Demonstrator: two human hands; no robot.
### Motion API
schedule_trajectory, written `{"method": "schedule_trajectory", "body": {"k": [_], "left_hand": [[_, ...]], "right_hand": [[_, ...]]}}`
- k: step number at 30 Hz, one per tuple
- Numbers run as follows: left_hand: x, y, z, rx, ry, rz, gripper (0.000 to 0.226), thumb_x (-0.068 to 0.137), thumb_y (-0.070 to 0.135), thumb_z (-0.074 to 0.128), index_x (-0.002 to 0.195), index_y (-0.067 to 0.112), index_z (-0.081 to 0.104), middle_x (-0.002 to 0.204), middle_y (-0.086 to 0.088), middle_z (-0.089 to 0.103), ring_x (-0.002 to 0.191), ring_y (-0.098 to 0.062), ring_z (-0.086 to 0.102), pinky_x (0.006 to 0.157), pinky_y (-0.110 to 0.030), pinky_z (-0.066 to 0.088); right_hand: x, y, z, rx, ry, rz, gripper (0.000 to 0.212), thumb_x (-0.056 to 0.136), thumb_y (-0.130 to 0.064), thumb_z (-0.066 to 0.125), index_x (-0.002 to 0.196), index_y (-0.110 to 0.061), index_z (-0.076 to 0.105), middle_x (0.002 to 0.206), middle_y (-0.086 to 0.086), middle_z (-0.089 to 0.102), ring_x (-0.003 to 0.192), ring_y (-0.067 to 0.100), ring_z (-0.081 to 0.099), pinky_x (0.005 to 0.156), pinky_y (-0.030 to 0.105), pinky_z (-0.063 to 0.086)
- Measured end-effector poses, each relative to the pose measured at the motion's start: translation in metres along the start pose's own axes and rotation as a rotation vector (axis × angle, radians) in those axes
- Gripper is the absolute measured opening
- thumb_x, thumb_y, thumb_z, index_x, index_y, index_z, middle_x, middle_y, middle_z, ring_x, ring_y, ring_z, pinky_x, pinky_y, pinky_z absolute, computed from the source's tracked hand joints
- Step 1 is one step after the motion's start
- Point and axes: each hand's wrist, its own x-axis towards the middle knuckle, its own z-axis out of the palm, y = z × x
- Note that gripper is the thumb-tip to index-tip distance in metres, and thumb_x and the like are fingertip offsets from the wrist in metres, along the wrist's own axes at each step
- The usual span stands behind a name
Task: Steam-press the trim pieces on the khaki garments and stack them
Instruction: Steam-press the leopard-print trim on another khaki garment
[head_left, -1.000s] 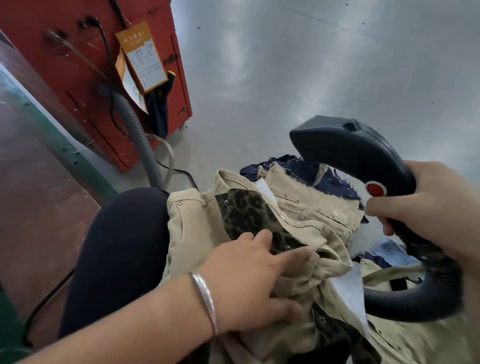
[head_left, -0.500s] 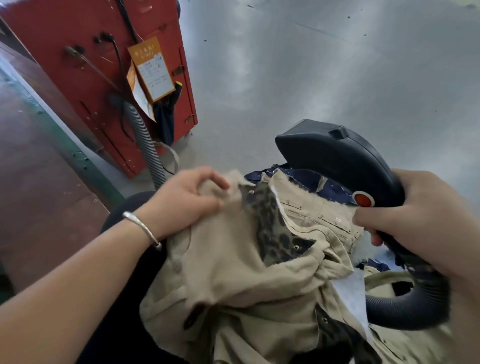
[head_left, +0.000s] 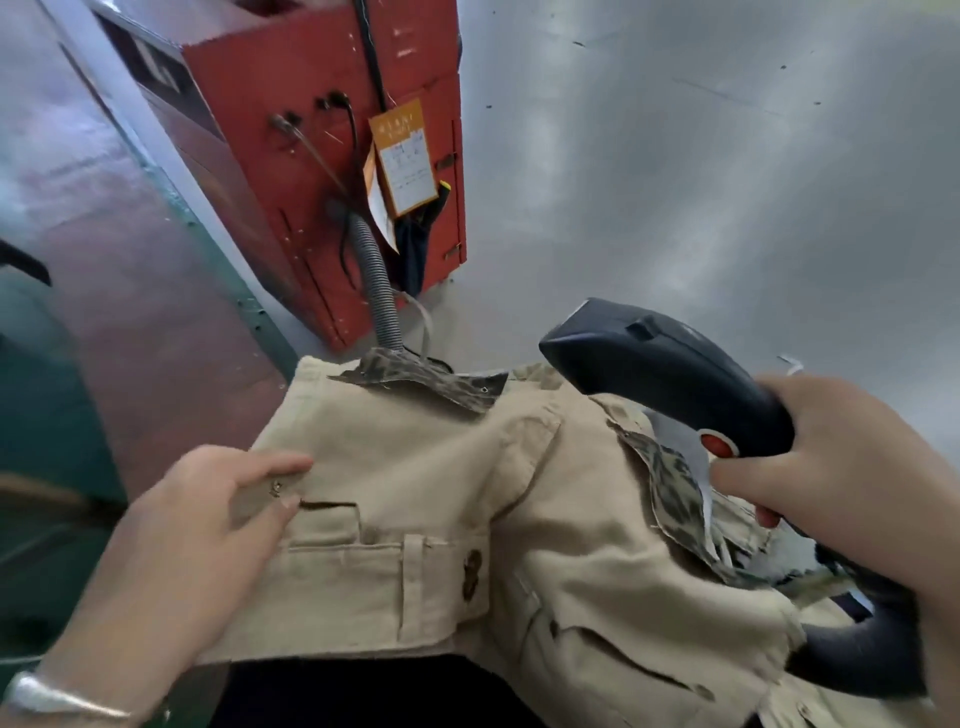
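A khaki garment (head_left: 415, 467) lies spread flat across my lap, with its waistband and a belt loop toward me. A leopard-print trim piece (head_left: 426, 379) sticks out at its far edge. My left hand (head_left: 208, 514) pinches the garment's left edge beside a small metal snap. My right hand (head_left: 852, 467) grips the handle of the dark steam iron (head_left: 670, 374), which hovers over the garment's right side, thumb just below its red button. More khaki garments (head_left: 623, 597) with leopard trim (head_left: 675, 499) are bunched under the iron at the right.
A red cabinet (head_left: 311, 130) with an orange tag, cables and a grey ribbed hose (head_left: 376, 280) stands ahead on the grey floor (head_left: 675, 182). A brown and green table edge (head_left: 130, 260) runs along the left. The iron's black hose (head_left: 857, 660) loops at the lower right.
My left hand pulled the khaki garment leftward and toward me, spreading it flat over my lap. The leopard trim now lies at the far edge. The iron stays in my right hand.
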Motion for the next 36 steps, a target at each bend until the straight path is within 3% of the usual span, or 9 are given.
{"method": "schedule_trajectory", "body": {"k": [2, 5, 10, 14, 20, 23, 28, 31, 36], "left_hand": [[-0.008, 0.003, -0.001, 0.341, 0.094, 0.072, 0.044, 0.065, 0.032, 0.082, 0.107, 0.034, 0.070, 0.114, -0.003, 0.051, 0.088, -0.031, 0.056, 0.069, -0.046, 0.051], [-0.032, 0.043, 0.013, 0.249, 0.179, 0.498, 0.042, 0.061, 0.035, 0.079, 0.100, 0.022, 0.071, 0.110, -0.008, 0.055, 0.095, -0.030, 0.051, 0.078, -0.044, 0.045], [-0.074, 0.110, 0.080, 0.385, -0.434, 0.776, 0.026, 0.066, 0.030, 0.040, 0.063, 0.026, 0.066, 0.060, 0.009, 0.056, 0.042, -0.009, 0.051, 0.034, -0.020, 0.022], [-0.072, 0.138, 0.113, 0.388, -0.588, 0.844, 0.020, 0.094, 0.018, 0.042, 0.108, 0.012, 0.056, 0.097, -0.012, 0.061, 0.086, -0.031, 0.061, 0.050, -0.028, 0.030], [-0.056, 0.170, 0.126, -0.827, -0.612, 0.233, 0.029, 0.075, 0.044, 0.046, 0.098, 0.033, 0.061, 0.087, 0.006, 0.065, 0.093, -0.020, 0.064, 0.084, -0.038, 0.053], [-0.062, 0.197, 0.130, -1.040, -0.676, 0.278, 0.023, 0.088, 0.025, 0.057, 0.110, 0.028, 0.060, 0.087, 0.003, 0.066, 0.081, -0.016, 0.063, 0.080, -0.031, 0.052], [-0.049, 0.168, 0.112, -0.230, -0.295, 1.049, 0.045, 0.086, 0.041, 0.060, 0.127, 0.022, 0.054, 0.135, 0.002, 0.050, 0.123, -0.017, 0.043, 0.100, -0.035, 0.040], [-0.046, 0.148, 0.096, 0.113, -0.303, 0.969, 0.056, 0.078, 0.065, 0.054, 0.108, 0.019, 0.047, 0.104, -0.003, 0.053, 0.091, -0.023, 0.049, 0.070, -0.036, 0.041], [-0.043, 0.157, 0.107, 0.076, -0.439, 0.890, 0.029, 0.089, 0.036, 0.056, 0.106, 0.015, 0.044, 0.079, -0.005, 0.053, 0.075, -0.033, 0.061, 0.051, -0.027, 0.030]], "right_hand": [[-0.001, -0.002, 0.002, -0.003, -0.001, -0.002, 0.013, 0.065, -0.016, 0.071, 0.066, -0.015, 0.058, 0.051, 0.012, 0.058, 0.028, 0.007, 0.038, 0.040, 0.028, 0.035], [-0.004, -0.004, 0.001, 0.014, 0.018, 0.014, 0.011, 0.061, -0.019, 0.069, 0.067, -0.023, 0.060, 0.046, 0.006, 0.060, 0.026, 0.005, 0.044, 0.036, 0.026, 0.037], [-0.006, -0.001, -0.006, 0.087, 0.045, 0.019, 0.034, 0.062, -0.022, 0.069, 0.080, -0.048, 0.058, 0.042, 0.004, 0.060, 0.026, 0.005, 0.046, 0.046, 0.024, 0.041], [-0.009, -0.001, -0.010, 0.078, 0.013, -0.007, 0.034, 0.058, -0.027, 0.069, 0.080, -0.050, 0.059, 0.042, 0.002, 0.060, 0.026, 0.005, 0.045, 0.036, 0.023, 0.039], [-0.003, 0.011, -0.026, 0.083, 0.003, 0.015, 0.045, 0.044, -0.054, 0.057, 0.087, -0.042, 0.063, 0.043, 0.003, 0.061, 0.027, 0.011, 0.050, 0.030, 0.018, 0.034], [0.003, 0.030, -0.036, 0.045, 0.035, 0.036, 0.045, 0.049, -0.050, 0.063, 0.091, -0.036, 0.065, 0.044, 0.004, 0.062, 0.028, 0.019, 0.053, 0.031, 0.025, 0.044], [0.007, 0.075, -0.043, 0.007, 0.071, 0.106, 0.046, 0.053, -0.043, 0.072, 0.097, -0.032, 0.065, 0.047, 0.006, 0.064, 0.032, 0.023, 0.059, 0.037, 0.034, 0.053], [0.006, 0.096, -0.032, -0.009, 0.018, 0.131, 0.054, 0.051, -0.043, 0.075, 0.103, -0.034, 0.062, 0.049, 0.007, 0.065, 0.033, 0.027, 0.060, 0.034, 0.038, 0.051], [0.014, 0.111, -0.010, -0.051, -0.021, 0.116, 0.054, 0.054, -0.048, 0.075, 0.105, -0.034, 0.063, 0.051, 0.001, 0.067, 0.033, 0.022, 0.059, 0.033, 0.027, 0.048]]}}
